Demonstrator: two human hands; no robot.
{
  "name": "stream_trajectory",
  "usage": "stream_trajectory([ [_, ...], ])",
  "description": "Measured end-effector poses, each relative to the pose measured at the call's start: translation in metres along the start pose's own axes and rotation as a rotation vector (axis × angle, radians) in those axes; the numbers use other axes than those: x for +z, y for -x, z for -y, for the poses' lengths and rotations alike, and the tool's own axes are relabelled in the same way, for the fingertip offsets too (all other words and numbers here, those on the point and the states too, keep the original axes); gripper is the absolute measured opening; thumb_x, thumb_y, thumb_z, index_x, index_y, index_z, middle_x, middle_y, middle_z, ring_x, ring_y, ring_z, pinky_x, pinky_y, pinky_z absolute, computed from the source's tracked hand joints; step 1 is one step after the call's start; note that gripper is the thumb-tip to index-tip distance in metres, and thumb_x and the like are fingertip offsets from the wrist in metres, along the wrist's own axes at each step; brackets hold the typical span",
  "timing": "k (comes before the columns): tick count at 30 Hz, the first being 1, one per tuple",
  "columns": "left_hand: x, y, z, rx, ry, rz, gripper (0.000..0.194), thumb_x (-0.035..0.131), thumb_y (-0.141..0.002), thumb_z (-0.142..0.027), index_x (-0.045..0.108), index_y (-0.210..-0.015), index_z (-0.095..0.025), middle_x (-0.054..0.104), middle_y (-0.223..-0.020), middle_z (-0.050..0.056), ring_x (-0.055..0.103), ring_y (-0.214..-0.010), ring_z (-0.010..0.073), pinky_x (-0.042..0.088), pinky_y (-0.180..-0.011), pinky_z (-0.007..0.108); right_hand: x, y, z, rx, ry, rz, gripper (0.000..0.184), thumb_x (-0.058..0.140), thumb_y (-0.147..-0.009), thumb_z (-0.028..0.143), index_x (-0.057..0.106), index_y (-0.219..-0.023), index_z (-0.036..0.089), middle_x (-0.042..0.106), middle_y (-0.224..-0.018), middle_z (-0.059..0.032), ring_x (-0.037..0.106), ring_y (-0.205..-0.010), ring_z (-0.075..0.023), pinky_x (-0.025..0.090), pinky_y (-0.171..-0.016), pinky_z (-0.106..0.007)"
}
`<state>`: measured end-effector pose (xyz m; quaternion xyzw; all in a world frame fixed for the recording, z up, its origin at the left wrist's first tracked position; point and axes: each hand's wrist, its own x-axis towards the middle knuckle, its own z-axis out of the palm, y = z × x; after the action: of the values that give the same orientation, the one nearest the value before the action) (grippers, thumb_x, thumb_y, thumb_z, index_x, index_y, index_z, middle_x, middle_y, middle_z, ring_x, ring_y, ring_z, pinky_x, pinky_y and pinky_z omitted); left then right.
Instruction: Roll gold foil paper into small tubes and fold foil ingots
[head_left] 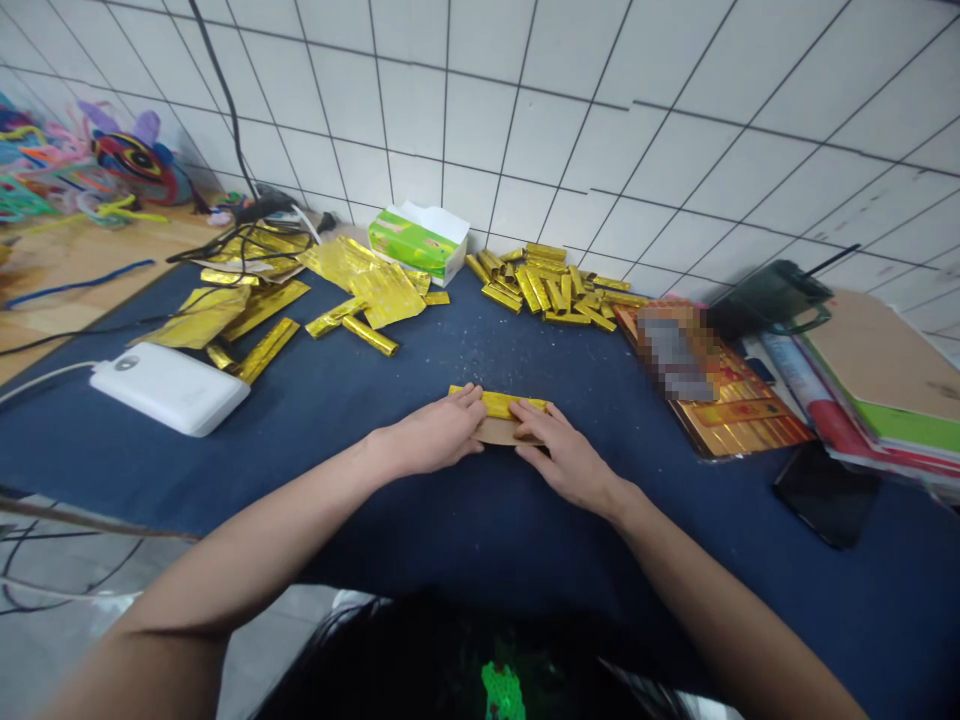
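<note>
A sheet of gold foil paper [498,404] lies on the dark blue cloth [480,530] in front of me. Its far edge is folded over into a shiny gold strip, and its dull brown side shows nearer to me. At the left end, my left hand [439,430] grips the paper with bent fingers on the fold. My right hand [562,455] holds the other end, fingertips on the gold strip and thumb by the near edge. Beyond my hands lies a pile of folded gold foil pieces [544,285]. More gold foil sheets [394,290] are spread at the back left.
A white power bank [169,390] with a cable lies left. A green tissue box [420,240] stands by the tiled wall. At right are an orange-gold packet [742,415], a dark phone [825,495], stacked books [892,360] and a dark cup [772,300]. Colourful craft items [139,160] sit far left.
</note>
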<state>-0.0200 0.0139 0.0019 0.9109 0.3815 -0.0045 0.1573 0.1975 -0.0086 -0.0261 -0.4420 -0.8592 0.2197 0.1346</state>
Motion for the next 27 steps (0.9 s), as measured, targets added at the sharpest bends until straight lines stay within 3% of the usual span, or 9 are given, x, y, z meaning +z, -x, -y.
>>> stream_trajectory([
  [2, 0.001, -0.002, 0.002, -0.005, 0.024, -0.052, 0.019, 0.047, -0.085, -0.022, 0.057, -0.095, -0.009, 0.047, -0.130, 0.018, 0.041, -0.124, 0.0233, 0.033, -0.103, 0.034, 0.001, -0.001, -0.003, 0.000, -0.019, -0.043, 0.021, 0.039, -0.088, 0.025, 0.059, -0.093, 0.020, 0.051, -0.130, -0.0080, 0.039, -0.126, -0.0193, 0.023, -0.107, -0.048],
  [11, 0.010, -0.009, 0.005, -0.081, 0.044, -0.153, 0.026, 0.042, -0.088, -0.026, 0.063, -0.088, -0.011, 0.060, -0.113, 0.013, 0.053, -0.112, 0.0222, 0.043, -0.094, 0.034, 0.004, -0.010, -0.006, 0.009, -0.043, -0.254, 0.021, 0.045, -0.086, 0.024, 0.062, -0.074, 0.022, 0.066, -0.107, -0.0036, 0.059, -0.103, -0.0197, 0.039, -0.093, -0.044],
  [20, 0.018, -0.014, 0.005, -0.116, -0.041, -0.225, 0.024, 0.044, -0.087, -0.027, 0.061, -0.091, -0.010, 0.062, -0.102, 0.011, 0.057, -0.101, 0.0213, 0.045, -0.088, 0.032, 0.012, -0.012, -0.007, 0.042, -0.041, -0.378, 0.016, 0.051, -0.082, 0.023, 0.054, -0.066, 0.021, 0.067, -0.098, -0.0060, 0.060, -0.094, -0.0206, 0.043, -0.086, -0.042],
  [27, 0.016, -0.013, 0.001, -0.125, -0.072, -0.246, 0.019, 0.048, -0.084, -0.026, 0.058, -0.092, -0.012, 0.062, -0.095, 0.009, 0.057, -0.094, 0.0215, 0.048, -0.082, 0.033, 0.015, -0.013, -0.007, 0.004, 0.028, -0.372, 0.011, 0.051, -0.080, 0.020, 0.053, -0.069, 0.021, 0.066, -0.097, -0.0067, 0.059, -0.092, -0.0213, 0.043, -0.084, -0.042],
])
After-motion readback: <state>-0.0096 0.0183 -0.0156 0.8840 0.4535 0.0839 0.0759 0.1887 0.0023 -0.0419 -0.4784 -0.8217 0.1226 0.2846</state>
